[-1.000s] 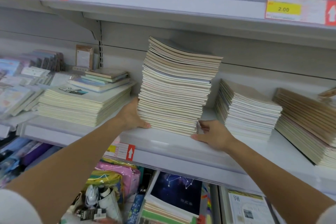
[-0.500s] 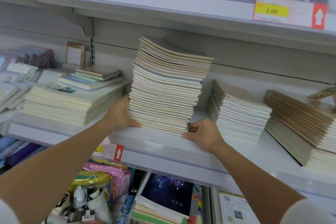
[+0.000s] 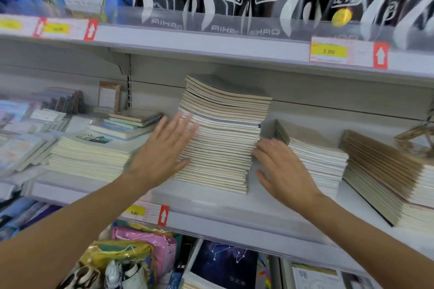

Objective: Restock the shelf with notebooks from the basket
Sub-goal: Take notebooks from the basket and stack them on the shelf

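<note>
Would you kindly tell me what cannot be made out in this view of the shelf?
Basket: nowhere in the head view.
Lower price tag: digits blurred, unreadable.
Far-left items: smeared by motion blur.
Rightmost stack: cut off by the right edge.
Whether left hand and right hand touch the tall stack: blur hides contact.

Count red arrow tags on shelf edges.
4 red arrow tags: two upper-left, one upper-right, one on the middle shelf edge below the left hand. Others may be hidden.
</note>
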`<state>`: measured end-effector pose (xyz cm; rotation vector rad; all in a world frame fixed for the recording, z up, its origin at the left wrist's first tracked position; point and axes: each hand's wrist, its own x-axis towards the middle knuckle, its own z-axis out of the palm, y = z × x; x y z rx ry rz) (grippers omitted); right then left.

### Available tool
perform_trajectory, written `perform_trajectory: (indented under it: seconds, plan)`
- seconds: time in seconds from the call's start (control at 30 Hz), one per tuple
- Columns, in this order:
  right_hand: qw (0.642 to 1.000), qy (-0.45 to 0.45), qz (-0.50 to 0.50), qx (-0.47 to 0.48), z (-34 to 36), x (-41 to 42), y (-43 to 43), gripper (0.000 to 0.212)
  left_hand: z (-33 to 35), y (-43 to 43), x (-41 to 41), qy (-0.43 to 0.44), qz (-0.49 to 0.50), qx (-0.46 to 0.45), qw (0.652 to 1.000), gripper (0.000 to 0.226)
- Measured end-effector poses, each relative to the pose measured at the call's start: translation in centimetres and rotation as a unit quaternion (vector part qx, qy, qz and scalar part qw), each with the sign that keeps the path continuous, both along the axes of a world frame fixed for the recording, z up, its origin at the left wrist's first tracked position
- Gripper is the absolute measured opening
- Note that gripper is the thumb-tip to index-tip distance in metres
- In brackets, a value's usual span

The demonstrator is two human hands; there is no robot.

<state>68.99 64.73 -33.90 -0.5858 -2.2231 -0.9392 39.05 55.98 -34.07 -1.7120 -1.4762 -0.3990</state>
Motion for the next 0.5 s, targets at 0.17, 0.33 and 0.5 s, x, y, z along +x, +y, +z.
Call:
perform_trajectory:
  seconds: [0.17, 0.33, 0.5]
  plan:
    - [0.985, -0.163, -0.060, 0.018, 0.5, -2.0, 2.5, 0.073, 0.3, 2.1, -0.1, 0.213, 0.031, -0.126, 0.968, 0.077]
    - [0.984, -0.150, -0.090, 0.026, -0.1, -2.9, 3.6, 0.078, -0.4, 3.8, -0.7, 0.179, 0.038, -0.109, 0.977, 0.078]
    - [0.979, -0.171, -0.112, 0.007, 0.1, -3.0, 3.5, 0.080, 0.0, 3.7, -0.3, 0.185, 0.062, -0.143, 0.970, 0.079]
